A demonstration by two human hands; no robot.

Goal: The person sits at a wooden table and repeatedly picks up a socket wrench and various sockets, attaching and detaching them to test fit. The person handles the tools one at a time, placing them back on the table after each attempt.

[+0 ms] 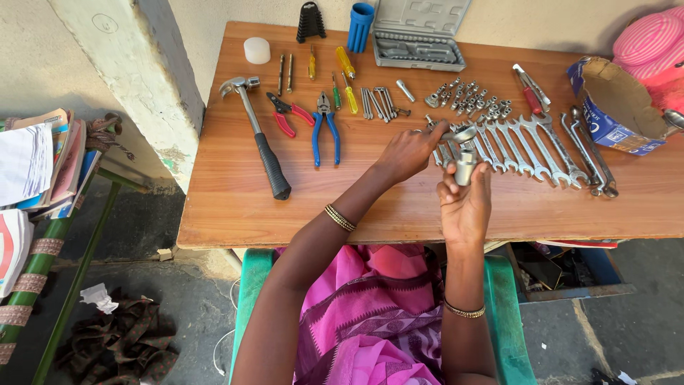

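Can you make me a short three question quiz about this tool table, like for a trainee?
1. True or false: the right hand holds a metal socket.
2. Which lies nearest the table's left edge? A) the hammer B) the blue-handled pliers C) the row of wrenches
3. What tool does the left hand hold above the wrenches?

Key: 1 true. 2 A. 3 a ratchet handle, as far as the view shows.
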